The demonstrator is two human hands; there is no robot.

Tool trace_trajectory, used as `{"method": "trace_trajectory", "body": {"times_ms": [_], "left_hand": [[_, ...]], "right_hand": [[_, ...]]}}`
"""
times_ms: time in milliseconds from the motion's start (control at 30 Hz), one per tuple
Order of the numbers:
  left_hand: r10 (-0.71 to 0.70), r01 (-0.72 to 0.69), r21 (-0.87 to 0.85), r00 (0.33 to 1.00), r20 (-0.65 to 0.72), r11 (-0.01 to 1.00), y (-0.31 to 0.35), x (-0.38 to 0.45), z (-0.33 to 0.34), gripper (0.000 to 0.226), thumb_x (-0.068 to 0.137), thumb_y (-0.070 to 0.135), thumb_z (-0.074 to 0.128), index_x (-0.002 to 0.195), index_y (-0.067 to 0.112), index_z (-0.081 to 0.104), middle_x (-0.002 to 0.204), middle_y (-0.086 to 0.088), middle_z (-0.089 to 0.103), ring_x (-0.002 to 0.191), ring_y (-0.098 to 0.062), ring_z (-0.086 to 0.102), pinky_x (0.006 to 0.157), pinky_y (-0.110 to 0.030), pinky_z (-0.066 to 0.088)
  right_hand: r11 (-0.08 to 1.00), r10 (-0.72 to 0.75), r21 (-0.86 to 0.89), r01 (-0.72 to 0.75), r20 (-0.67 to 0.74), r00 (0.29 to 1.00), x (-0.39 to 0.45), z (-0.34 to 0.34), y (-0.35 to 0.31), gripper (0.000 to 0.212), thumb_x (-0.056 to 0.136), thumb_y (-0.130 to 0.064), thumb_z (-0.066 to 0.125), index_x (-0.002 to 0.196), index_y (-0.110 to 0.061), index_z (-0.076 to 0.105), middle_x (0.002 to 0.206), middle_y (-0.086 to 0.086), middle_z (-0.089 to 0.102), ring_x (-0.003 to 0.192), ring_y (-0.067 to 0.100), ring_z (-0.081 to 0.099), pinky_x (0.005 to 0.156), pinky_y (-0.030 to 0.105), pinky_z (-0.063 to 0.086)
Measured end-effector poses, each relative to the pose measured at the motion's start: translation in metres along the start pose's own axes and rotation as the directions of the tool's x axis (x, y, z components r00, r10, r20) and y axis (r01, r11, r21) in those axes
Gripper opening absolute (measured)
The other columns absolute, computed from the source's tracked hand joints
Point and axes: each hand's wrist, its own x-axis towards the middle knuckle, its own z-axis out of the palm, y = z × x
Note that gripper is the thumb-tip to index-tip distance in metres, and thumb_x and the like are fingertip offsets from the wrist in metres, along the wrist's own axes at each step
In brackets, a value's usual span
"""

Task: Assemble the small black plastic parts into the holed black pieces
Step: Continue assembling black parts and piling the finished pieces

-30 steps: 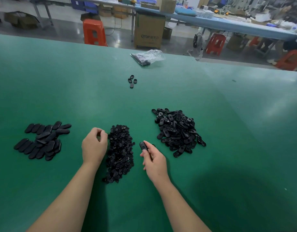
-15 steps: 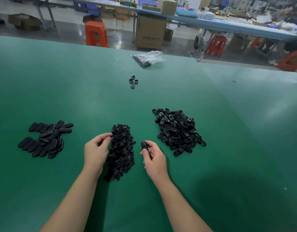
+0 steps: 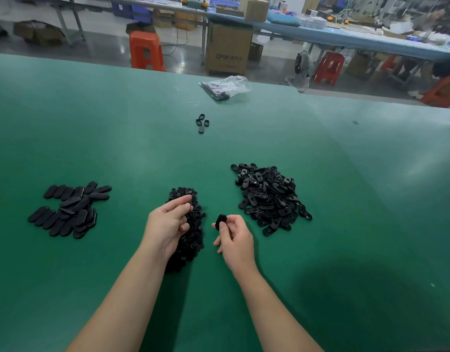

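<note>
Holding one oval black piece (image 3: 221, 220) in right hand (image 3: 235, 241); left hand (image 3: 168, 224) fingers pinched over small-parts pile (image 3: 191, 224), contents unclear.
Desk (image 3: 117, 135): holed-piece heap (image 3: 269, 196) right, finished ovals (image 3: 69, 209) left, plastic bag (image 3: 225, 86) far.

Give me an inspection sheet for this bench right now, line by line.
Surface: green table, bare patches between heaps.
Job's things: middle heap of small parts; right heap of holed pieces; left batch of oval pieces; four loose pieces farther back.
Clutter: plastic bag at far edge.
Grippers: left hand over small parts, fingertips together, contents hidden; right hand pinches one black piece.
Cables: a cord on the floor behind.
Surroundings: orange stools, cardboard box, blue bench.
</note>
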Motion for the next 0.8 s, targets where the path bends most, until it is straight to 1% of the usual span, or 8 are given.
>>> {"method": "trace_trajectory", "body": {"times_ms": [67,167,267,400,533,633,733,800], "left_hand": [[0.01,-0.011,0.033,1.0,0.011,0.999,-0.002,0.0,0.001,0.019,0.092,-0.008,0.059,0.102,0.001,0.073,0.079,-0.01,0.053,0.045,-0.008,0.03,0.039,-0.018,0.03],[0.028,-0.029,0.105,0.999,0.017,0.994,-0.005,-0.001,0.001,0.016,0.093,-0.007,0.06,0.099,0.0,0.073,0.078,-0.011,0.055,0.045,-0.008,0.032,0.039,-0.019,0.033],[0.041,-0.043,0.141,0.999,0.016,0.989,-0.007,0.0,0.003,0.012,0.092,-0.006,0.062,0.097,-0.001,0.072,0.078,-0.012,0.067,0.043,-0.009,0.035,0.039,-0.021,0.035],[0.093,-0.097,0.217,0.995,0.026,0.971,-0.01,-0.002,0.005,0.006,0.092,-0.003,0.064,0.094,0.001,0.069,0.081,-0.013,0.074,0.039,-0.012,0.04,0.04,-0.024,0.043],[0.182,-0.169,0.408,0.983,0.009,0.897,-0.014,-0.004,0.007,0.005,0.088,0.008,0.073,0.085,0.012,0.075,0.066,0.0,0.067,0.038,-0.012,0.042,0.041,-0.02,0.041],[0.161,-0.152,0.433,0.987,0.015,0.888,-0.02,-0.006,0.013,0.005,0.086,0.008,0.074,0.082,0.011,0.075,0.065,-0.002,0.065,0.036,-0.015,0.043,0.041,-0.021,0.04],[0.105,-0.108,0.406,0.994,0.03,0.907,-0.028,-0.008,0.019,0.003,0.085,0.004,0.073,0.083,0.006,0.073,0.072,-0.015,0.069,0.036,-0.015,0.045,0.048,-0.03,0.046],[0.069,-0.074,0.39,0.997,0.028,0.918,-0.035,-0.007,0.02,0.003,0.084,0.002,0.073,0.083,0.005,0.072,0.073,-0.016,0.07,0.037,-0.014,0.045,0.046,-0.03,0.048]], "right_hand": [[1.0,-0.007,0.005,0.007,-0.005,1.0,0.001,0.0,0.0,0.015,0.103,-0.016,0.054,0.109,-0.029,0.056,0.095,-0.015,0.076,0.057,0.01,0.065,0.052,0.027,0.054],[1.0,0.002,0.024,-0.002,0.004,1.0,0.001,0.001,-0.001,0.029,0.103,-0.013,0.052,0.124,-0.034,0.056,0.094,-0.016,0.076,0.058,0.01,0.065,0.056,0.028,0.057],[1.0,0.002,0.026,-0.001,-0.02,1.0,0.001,0.0,0.0,0.017,0.104,-0.013,0.051,0.114,-0.023,0.059,0.094,-0.01,0.077,0.058,0.013,0.066,0.054,0.029,0.056],[1.0,-0.003,0.024,0.003,-0.022,1.0,0.002,0.0,0.001,0.009,0.103,-0.02,0.05,0.098,-0.024,0.056,0.089,-0.008,0.076,0.058,0.02,0.068,0.055,0.036,0.058],[0.999,-0.036,-0.017,0.035,-0.068,0.997,0.004,0.0,0.005,0.016,0.101,-0.028,0.059,0.086,-0.032,0.063,0.068,-0.007,0.067,0.053,0.006,0.054,0.055,0.022,0.047],[1.0,-0.013,-0.01,0.012,-0.076,0.997,0.006,-0.001,0.006,0.013,0.1,-0.025,0.063,0.088,-0.028,0.068,0.067,-0.011,0.065,0.057,0.003,0.05,0.06,0.024,0.043],[0.996,0.045,0.074,-0.041,-0.053,0.998,0.007,-0.001,0.004,0.014,0.101,-0.016,0.062,0.094,-0.027,0.068,0.063,-0.005,0.064,0.05,0.009,0.049,0.052,0.027,0.043],[0.988,0.07,0.141,-0.061,-0.058,0.996,0.007,-0.002,0.002,0.013,0.101,-0.011,0.061,0.098,-0.023,0.065,0.062,-0.002,0.065,0.047,0.011,0.05,0.047,0.027,0.044]]}}
